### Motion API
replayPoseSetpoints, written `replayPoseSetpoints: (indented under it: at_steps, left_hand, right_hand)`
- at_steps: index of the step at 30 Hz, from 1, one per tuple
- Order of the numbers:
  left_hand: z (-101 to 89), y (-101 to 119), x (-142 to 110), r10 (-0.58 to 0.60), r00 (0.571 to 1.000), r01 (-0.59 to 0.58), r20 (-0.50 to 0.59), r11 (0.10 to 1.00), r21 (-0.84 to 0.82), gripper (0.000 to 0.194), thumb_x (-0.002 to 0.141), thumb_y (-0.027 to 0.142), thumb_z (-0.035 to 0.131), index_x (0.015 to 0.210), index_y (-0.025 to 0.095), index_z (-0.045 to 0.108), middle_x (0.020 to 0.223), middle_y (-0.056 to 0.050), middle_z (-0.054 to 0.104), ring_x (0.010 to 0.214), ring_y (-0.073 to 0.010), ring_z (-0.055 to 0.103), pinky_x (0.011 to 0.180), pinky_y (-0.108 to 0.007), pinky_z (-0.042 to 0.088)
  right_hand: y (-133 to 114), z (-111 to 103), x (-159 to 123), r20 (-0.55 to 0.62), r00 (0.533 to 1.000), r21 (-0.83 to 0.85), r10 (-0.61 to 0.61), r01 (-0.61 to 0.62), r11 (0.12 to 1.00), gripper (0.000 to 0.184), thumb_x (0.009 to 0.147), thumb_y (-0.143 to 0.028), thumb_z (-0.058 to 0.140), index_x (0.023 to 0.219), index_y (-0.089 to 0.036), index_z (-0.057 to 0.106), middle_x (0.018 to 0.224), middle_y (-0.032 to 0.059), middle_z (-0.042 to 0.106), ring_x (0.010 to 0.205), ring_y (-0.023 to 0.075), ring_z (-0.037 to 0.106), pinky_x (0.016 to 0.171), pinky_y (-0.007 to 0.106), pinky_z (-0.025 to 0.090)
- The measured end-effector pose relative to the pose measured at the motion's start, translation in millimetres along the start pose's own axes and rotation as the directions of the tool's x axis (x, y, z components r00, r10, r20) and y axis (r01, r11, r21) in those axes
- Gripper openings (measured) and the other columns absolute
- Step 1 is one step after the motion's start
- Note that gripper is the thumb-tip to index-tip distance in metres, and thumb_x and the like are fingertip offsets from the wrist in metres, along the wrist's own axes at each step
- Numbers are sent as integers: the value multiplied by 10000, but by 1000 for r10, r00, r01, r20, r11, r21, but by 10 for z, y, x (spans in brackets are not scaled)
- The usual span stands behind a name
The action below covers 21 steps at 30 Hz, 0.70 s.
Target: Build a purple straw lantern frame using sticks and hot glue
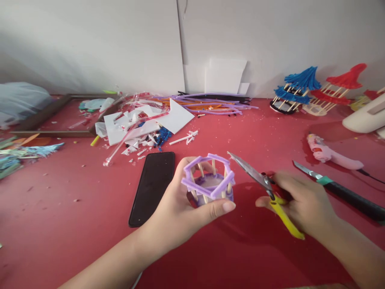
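My left hand (192, 204) is wrapped round a small purple pavilion frame (222, 185), its thumb along the near side. Purple strips form a many-sided ring on top, and short pale sticks join it to a round base below. To the right, my right hand (303, 200) grips scissors (255, 176) with yellow handles. The blades point up and left, their tips close to the ring's right edge but apart from it. Part of the right hand is blurred. Beneath the left hand's wrist side lies a black phone (154, 184) on the red table (90, 224).
At right lie a utility knife (345, 192) and a pink glue gun (333, 154). Blue (296, 90) and red (337, 92) pavilion models stand behind. White scraps (135, 124), purple and orange strips (207, 104) and a brown frame (57, 132) lie along the back and left.
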<state>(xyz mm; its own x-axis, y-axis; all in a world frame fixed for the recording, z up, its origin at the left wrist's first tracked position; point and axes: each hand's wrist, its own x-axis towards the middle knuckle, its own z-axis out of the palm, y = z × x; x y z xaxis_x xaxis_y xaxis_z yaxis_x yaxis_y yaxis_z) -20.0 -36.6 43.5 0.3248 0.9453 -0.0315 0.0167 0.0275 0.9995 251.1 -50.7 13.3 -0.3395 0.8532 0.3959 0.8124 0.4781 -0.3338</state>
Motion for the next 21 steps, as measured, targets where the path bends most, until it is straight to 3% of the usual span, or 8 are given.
replayPoseSetpoints:
  at_steps: [4,6,11,15,21]
  left_hand:
    - [-32,-52,32,129,984,-104,-121,975,196,505,807,329,794,1224,276,515,1115,-37,697,927,-195,712,754,-290,590]
    - [-60,-62,47,195,971,-137,-138,928,346,479,843,291,747,1260,265,514,1160,-54,684,983,-210,703,828,-330,587]
    - [-113,-63,57,406,910,-221,-81,641,735,583,779,137,713,1316,235,506,1249,-72,642,1145,-240,634,966,-352,539]
    - [-117,-75,45,459,889,-269,-2,526,807,628,774,104,681,1355,233,481,1305,-75,626,1193,-238,616,963,-316,543]
    - [-114,-83,32,480,877,-300,24,506,809,628,772,99,669,1355,245,488,1289,-82,638,1174,-260,631,959,-347,555]
  right_hand:
    - [124,-72,51,163,983,86,86,-101,991,314,866,-528,657,872,-229,561,686,-9,581,550,151,529,480,265,427]
    - [198,-114,63,182,978,70,98,-112,991,297,877,-518,640,916,-228,587,753,12,628,597,166,569,513,278,447]
    - [250,-161,47,95,993,-35,65,-62,997,378,859,-601,623,918,-232,574,736,22,606,588,189,557,536,321,436]
    - [192,-148,49,63,998,-127,20,-12,992,381,867,-617,605,872,-242,541,691,20,566,579,204,532,537,334,418]
    - [186,-141,60,33,999,-183,13,-7,983,381,899,-607,562,781,-257,467,654,23,532,568,211,501,530,336,378]
